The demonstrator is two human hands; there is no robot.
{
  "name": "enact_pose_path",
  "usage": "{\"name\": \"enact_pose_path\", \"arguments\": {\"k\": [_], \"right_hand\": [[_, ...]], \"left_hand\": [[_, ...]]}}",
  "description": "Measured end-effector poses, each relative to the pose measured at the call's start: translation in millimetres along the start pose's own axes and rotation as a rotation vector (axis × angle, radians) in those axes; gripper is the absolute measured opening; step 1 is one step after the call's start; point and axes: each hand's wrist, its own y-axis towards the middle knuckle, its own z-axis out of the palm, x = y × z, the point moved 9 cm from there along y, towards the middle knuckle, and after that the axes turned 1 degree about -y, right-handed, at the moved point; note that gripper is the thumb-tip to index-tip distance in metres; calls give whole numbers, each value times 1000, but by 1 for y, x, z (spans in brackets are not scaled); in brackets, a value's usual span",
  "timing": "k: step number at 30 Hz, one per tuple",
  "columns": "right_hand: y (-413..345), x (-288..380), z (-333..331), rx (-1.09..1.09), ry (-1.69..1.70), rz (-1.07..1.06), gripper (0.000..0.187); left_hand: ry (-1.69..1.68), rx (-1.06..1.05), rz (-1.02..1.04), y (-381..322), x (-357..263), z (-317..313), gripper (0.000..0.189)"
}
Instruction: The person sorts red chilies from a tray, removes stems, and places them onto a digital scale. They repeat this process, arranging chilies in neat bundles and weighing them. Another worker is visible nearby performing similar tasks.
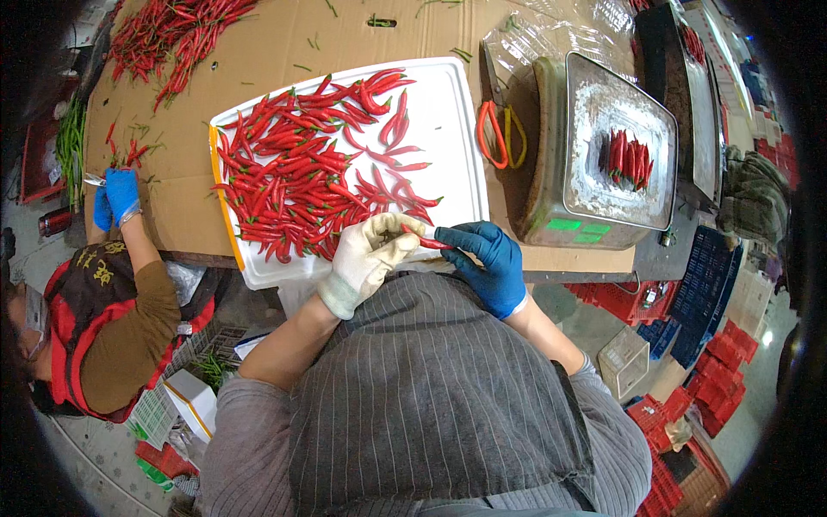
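My left hand [375, 255], in a cream glove, and my right hand [481, 262], in a blue glove, hold one red chili pepper [426, 242] between them by its two ends. They are at the near edge of a white tray [452, 129] with an orange end. Many red chilies with green tips [291, 174] lie over the tray's left and middle parts. Right of the tray stands a scale with a worn metal pan [581, 187], and a small bundle of red chilies [630, 159] rests in the pan.
Scissors with red and yellow handles [501, 139] lie between tray and scale. Clear plastic containers [562, 32] are behind them. A heap of stemmed chilies [174, 39] lies at the back left on the cardboard [181, 213]. At left, a co-worker's blue-gloved hands [119, 197] handle chilies and a metal tool.
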Motion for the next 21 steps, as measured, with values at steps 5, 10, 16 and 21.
{"name": "enact_pose_path", "arguments": {"k": [5,10,16,21], "right_hand": [[-12,-28,-6,-163,117,147,27],[-18,-73,-18,-323,302,304,20],[-14,-77,-23,-358,222,327,19],[0,-72,-10,-346,-54,283,19]], "left_hand": [[317,-66,106,2,-13,-11,21],[1333,-202,644,18,-55,5,27],[1644,-103,743,40,-40,23,20],[1502,-141,693,33,-56,-3,18]]}}
